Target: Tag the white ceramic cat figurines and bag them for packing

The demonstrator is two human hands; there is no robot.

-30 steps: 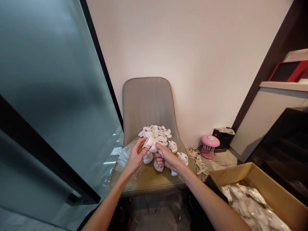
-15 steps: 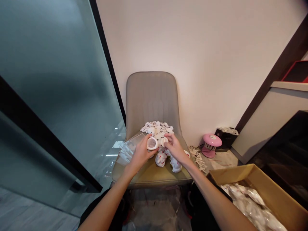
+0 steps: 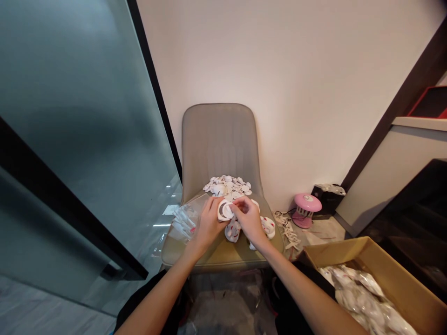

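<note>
My left hand (image 3: 208,222) is closed around a white hollow figurine (image 3: 221,216), whose round open base faces up toward me. My right hand (image 3: 249,221) pinches a white round plug (image 3: 228,211) that lies over part of that dark opening. Beyond both hands is a pile of white discs (image 3: 228,182) on the seat of a grey chair (image 3: 220,135). Just below my fingers sits a white figurine (image 3: 233,231) with red marks. Another white figurine with red details (image 3: 268,227) rests right of my right wrist; others are partly covered by that hand.
Clear plastic with thin white pieces (image 3: 182,222) lies at the seat's left. A cardboard box (image 3: 370,249) of wrapped white items stands at lower right. Near the wall are a pink lamp-like device (image 3: 307,204) and a black box (image 3: 326,200). A glass panel (image 3: 87,116) borders the left.
My right hand has moved left, bringing the plug from beside the figurine onto its opening. My left hand has shifted slightly left, and the figurine has tilted.
</note>
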